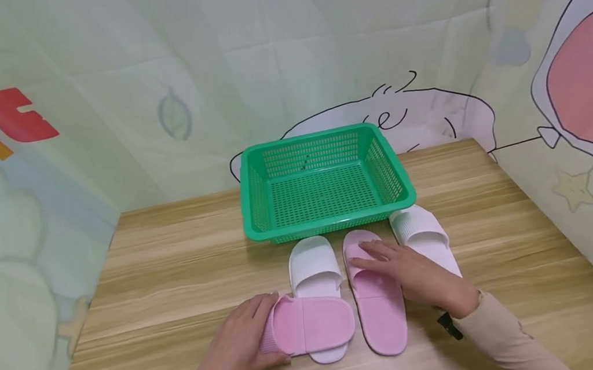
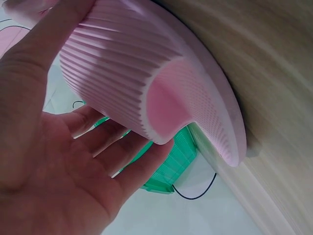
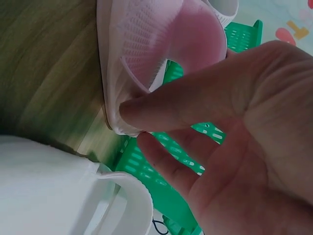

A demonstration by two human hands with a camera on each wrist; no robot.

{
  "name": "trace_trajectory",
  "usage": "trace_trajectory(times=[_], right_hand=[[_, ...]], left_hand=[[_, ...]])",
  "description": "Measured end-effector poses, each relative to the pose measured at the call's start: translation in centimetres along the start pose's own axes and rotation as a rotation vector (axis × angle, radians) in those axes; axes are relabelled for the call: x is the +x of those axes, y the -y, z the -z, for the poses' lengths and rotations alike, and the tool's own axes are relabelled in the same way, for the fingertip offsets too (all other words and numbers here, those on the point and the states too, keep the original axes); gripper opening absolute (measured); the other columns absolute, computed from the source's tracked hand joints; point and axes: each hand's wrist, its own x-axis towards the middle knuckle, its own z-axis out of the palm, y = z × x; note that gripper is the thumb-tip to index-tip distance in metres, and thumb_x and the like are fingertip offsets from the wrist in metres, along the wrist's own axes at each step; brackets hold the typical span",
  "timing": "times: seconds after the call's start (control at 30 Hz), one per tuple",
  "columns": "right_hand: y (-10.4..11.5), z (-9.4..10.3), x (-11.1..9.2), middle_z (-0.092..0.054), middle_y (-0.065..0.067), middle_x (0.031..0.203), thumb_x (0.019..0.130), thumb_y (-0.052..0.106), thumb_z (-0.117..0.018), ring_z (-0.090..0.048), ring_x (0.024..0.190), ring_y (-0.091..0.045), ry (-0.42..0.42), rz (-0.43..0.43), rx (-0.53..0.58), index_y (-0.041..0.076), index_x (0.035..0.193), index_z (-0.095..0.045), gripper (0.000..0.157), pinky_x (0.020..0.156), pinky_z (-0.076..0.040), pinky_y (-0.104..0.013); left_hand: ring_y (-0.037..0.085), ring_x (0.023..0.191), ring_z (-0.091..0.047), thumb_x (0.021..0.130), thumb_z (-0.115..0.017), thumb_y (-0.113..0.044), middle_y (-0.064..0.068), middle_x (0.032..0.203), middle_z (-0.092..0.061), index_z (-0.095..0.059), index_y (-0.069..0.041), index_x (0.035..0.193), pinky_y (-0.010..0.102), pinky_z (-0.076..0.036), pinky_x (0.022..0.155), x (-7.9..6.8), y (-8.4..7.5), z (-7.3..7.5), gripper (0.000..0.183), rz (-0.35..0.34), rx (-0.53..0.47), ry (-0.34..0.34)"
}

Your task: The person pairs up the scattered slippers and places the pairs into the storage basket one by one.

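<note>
My left hand grips the strap end of a pink slipper, with thumb and fingers on opposite sides. That slipper lies crosswise over a white slipper. Ribs show on its strap in the left wrist view. My right hand reaches over a second pink slipper, fingers extended across its strap. In the right wrist view its thumb is right at this slipper's toe. Another white slipper lies to the right, partly hidden by the right hand and forearm.
Behind the slippers stands a green perforated basket with no slippers in it. A wooden table carries everything, with printed cloth hanging around it. A small black item sits under the right wrist.
</note>
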Motion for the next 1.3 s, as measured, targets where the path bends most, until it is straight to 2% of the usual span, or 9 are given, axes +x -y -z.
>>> trace_trajectory(times=[0.27, 0.63, 1.07, 1.3], right_hand=[[-0.06, -0.01, 0.25, -0.056, -0.018, 0.152, 0.075, -0.028, -0.059, -0.053, 0.141, -0.042, -0.01, 0.019, -0.014, 0.021, 0.153, -0.058, 0.092, 0.11, -0.048, -0.062], [0.13, 0.1, 0.39, -0.06, -0.017, 0.146, 0.079, -0.021, -0.063, -0.056, 0.137, -0.039, -0.018, 0.037, -0.059, 0.022, 0.146, -0.064, 0.079, 0.108, -0.051, -0.058], [0.16, 0.21, 0.58, -0.061, -0.017, 0.146, 0.076, -0.021, -0.067, -0.056, 0.136, -0.04, 0.018, 0.022, -0.045, 0.021, 0.146, -0.063, 0.082, 0.103, -0.052, -0.06], [0.07, 0.1, 0.54, -0.061, -0.017, 0.146, 0.074, -0.022, -0.067, -0.056, 0.136, -0.041, 0.019, 0.009, -0.018, 0.021, 0.147, -0.063, 0.085, 0.101, -0.053, -0.061]], left_hand=[[0.032, 0.122, -0.066, 0.063, -0.101, -0.047, 0.01, 0.134, -0.067, -0.058, -0.007, 0.142, 0.053, -0.055, 0.104, -0.04, 0.14, -0.04, 0.098, -0.003, 0.009, -0.005], [0.033, 0.125, -0.066, 0.064, -0.1, -0.047, 0.012, 0.136, -0.066, -0.058, -0.007, 0.142, 0.054, -0.054, 0.105, 0.04, 0.07, 0.06, 0.098, 0.0, 0.003, 0.012], [0.033, 0.13, -0.062, 0.067, -0.098, -0.052, 0.012, 0.143, -0.063, -0.053, -0.006, 0.151, 0.055, -0.053, 0.105, -0.13, 0.13, 0.11, 0.105, -0.008, 0.018, 0.017], [0.032, 0.131, -0.061, 0.07, -0.096, -0.054, 0.012, 0.145, -0.062, -0.053, -0.007, 0.153, 0.055, -0.052, 0.107, 0.14, 0.08, 0.85, 0.105, -0.03, -0.009, -0.013]])
